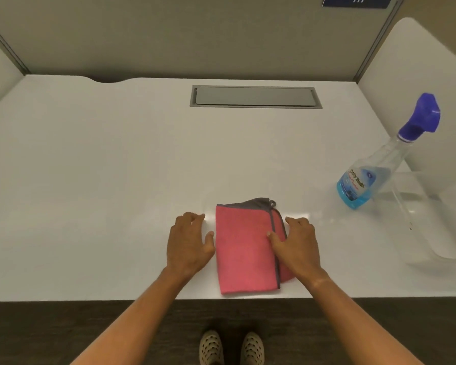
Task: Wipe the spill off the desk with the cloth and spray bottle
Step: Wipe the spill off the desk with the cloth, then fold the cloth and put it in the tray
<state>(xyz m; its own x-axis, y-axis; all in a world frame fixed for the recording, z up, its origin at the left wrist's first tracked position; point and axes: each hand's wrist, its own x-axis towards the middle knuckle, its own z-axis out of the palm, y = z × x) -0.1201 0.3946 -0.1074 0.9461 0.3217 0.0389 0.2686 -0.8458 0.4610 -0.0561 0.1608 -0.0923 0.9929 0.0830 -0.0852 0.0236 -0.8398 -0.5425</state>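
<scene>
Pink microfibre cloth (246, 247) lies folded at the desk's (103, 159) near edge. Right hand (296, 246) rests open on it; left hand (190, 242) relaxed beside it. Spray bottle (374, 167) stands far right of the cloth (untouched). Recommended: grip cloth firmly before wiping.

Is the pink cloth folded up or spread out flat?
Folded. The pink cloth lies as a compact rectangle, with a gray-trimmed edge doubled over its right side and a layer beneath showing there.
</scene>
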